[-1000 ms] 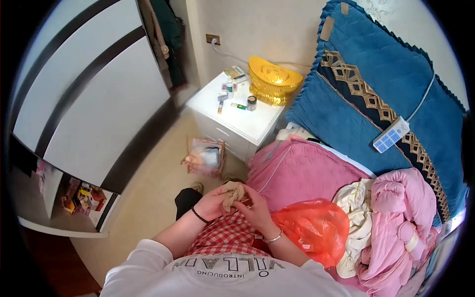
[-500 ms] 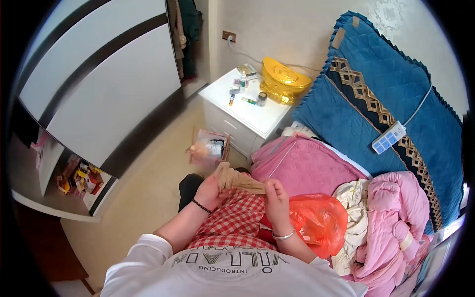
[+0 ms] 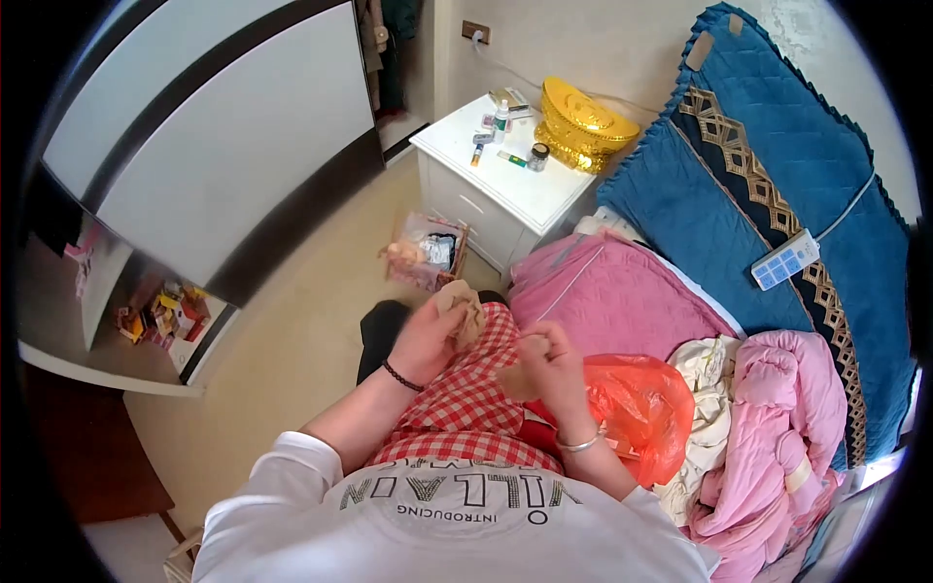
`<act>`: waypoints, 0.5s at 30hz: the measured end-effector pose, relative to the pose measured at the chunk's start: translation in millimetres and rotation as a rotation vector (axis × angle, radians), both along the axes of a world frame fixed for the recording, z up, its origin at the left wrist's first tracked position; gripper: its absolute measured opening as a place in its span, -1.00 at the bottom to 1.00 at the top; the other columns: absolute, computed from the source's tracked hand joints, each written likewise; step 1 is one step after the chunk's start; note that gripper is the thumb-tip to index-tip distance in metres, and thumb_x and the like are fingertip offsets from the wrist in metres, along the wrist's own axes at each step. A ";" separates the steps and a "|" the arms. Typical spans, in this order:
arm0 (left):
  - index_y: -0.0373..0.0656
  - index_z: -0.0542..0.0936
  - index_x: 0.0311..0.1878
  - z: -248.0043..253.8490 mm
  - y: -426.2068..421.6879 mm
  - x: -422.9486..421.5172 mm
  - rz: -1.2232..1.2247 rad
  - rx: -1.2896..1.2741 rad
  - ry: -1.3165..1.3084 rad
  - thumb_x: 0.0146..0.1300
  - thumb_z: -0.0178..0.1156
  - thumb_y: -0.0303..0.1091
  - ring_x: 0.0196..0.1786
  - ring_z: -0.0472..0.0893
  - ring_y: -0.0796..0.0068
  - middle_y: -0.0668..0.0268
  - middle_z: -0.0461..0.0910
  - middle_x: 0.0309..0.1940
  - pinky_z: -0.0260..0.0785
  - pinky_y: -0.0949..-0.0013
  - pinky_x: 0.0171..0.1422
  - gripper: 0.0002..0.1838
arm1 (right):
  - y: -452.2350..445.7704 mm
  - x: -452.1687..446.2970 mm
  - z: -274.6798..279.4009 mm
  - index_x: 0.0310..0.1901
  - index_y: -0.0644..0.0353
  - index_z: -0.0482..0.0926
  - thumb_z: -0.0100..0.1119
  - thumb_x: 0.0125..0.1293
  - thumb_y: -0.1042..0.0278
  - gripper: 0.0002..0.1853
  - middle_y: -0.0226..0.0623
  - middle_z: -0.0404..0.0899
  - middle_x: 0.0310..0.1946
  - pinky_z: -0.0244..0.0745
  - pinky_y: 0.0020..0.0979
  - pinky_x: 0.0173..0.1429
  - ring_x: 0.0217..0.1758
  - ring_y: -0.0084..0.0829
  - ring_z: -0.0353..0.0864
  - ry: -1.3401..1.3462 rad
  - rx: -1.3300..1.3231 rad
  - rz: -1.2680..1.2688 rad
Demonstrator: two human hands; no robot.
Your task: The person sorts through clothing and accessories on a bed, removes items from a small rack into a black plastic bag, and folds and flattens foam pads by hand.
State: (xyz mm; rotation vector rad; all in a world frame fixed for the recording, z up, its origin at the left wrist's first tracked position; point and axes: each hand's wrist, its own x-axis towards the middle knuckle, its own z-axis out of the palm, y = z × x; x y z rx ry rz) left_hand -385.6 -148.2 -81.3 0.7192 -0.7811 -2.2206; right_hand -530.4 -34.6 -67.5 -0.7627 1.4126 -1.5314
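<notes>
Cloth is showing beige above the checked garment, the left hand gripping one part with curled fingers, the right hand clenching another; whether they're joining, cannot tell. Light grips near the edges are probably serving best, sparing the fabric strain.

Beige fabric masks some fingertips of left hand. Right hand hides part of second beige portion; cannot tell whether the two join. Red plastic bag sits partly behind right forearm, contents unclear. Floor box: contents hazy, unidentified. Print on white bottle is too small to read; cupboard packets likewise. Top edge cuts hanging clothes and wardrobe. Sleeve overlaps pale wooden piece, bottom cropped.
</notes>
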 end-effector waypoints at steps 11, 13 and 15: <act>-0.20 0.52 -0.08 -13.5 -1.9 15.7 -0.099 -0.057 -0.095 0.38 0.01 -0.25 -0.36 0.55 0.68 0.43 0.59 -0.33 0.35 0.61 -0.33 -0.77 | -4.1 -9.4 -36.5 -0.08 0.25 0.51 0.03 0.38 0.27 -0.76 -0.37 0.59 -0.31 0.42 -0.58 -0.26 -0.31 -0.64 0.55 -0.289 0.016 0.127; -0.22 0.53 -0.12 -8.4 1.5 8.8 -0.049 -0.097 -0.155 0.37 0.02 -0.24 -0.41 0.50 0.73 0.44 0.56 -0.36 0.31 0.61 -0.40 -0.76 | -7.2 -1.8 -19.7 -0.11 0.24 0.51 0.03 0.37 0.24 -0.77 -0.39 0.57 -0.32 0.45 -0.54 -0.24 -0.32 -0.61 0.54 -0.399 0.016 0.022; -0.24 0.54 -0.15 -8.8 -0.1 9.4 -0.003 -0.137 -0.219 0.36 0.03 -0.23 -0.47 0.44 0.78 0.46 0.53 -0.40 0.27 0.62 -0.47 -0.74 | -9.4 -1.1 -15.0 -0.14 0.22 0.51 0.03 0.37 0.22 -0.77 -0.40 0.55 -0.32 0.47 -0.50 -0.22 -0.33 -0.58 0.52 -0.510 0.016 -0.086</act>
